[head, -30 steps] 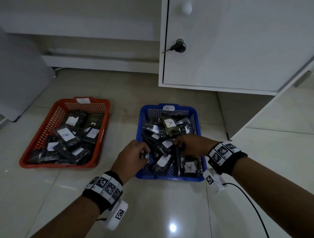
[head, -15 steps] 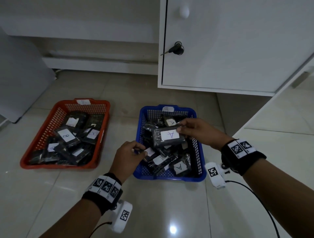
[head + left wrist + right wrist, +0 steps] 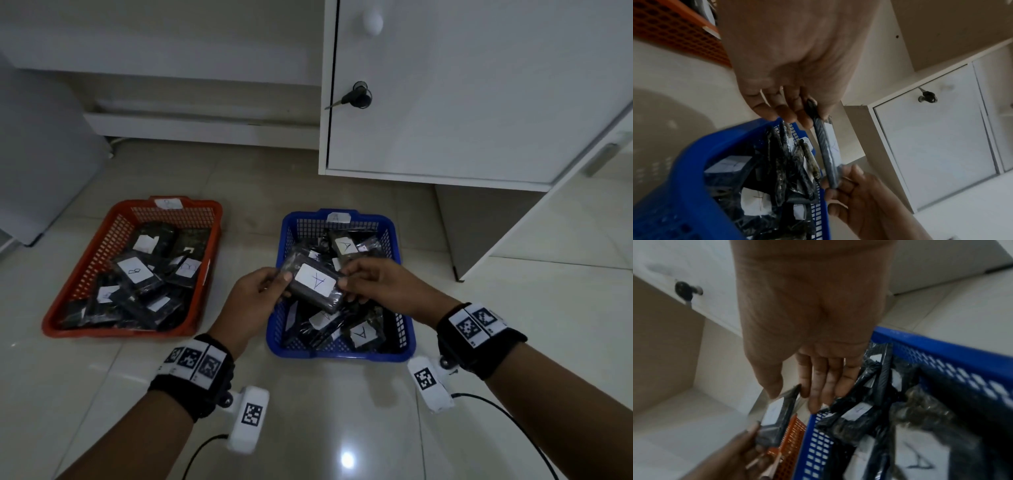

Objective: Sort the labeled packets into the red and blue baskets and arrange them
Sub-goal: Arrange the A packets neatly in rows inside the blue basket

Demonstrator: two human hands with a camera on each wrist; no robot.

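Above the blue basket (image 3: 397, 318), dark packet (image 3: 313, 286) held flat, label up, long axis running left to right and tilted down toward the right; left hand (image 3: 255, 298) pinching its left end, right hand (image 3: 380, 284) pinching its right end; red basket (image 3: 85, 270) of packets to the left

Tiled floor (image 3: 205, 394) under two baskets (image 3: 130, 274)

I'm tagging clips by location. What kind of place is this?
Probably a room in a home or office, worked at floor level: glossy floor tiles, a white cabinet with a key in its lock, and two baskets set on the floor.
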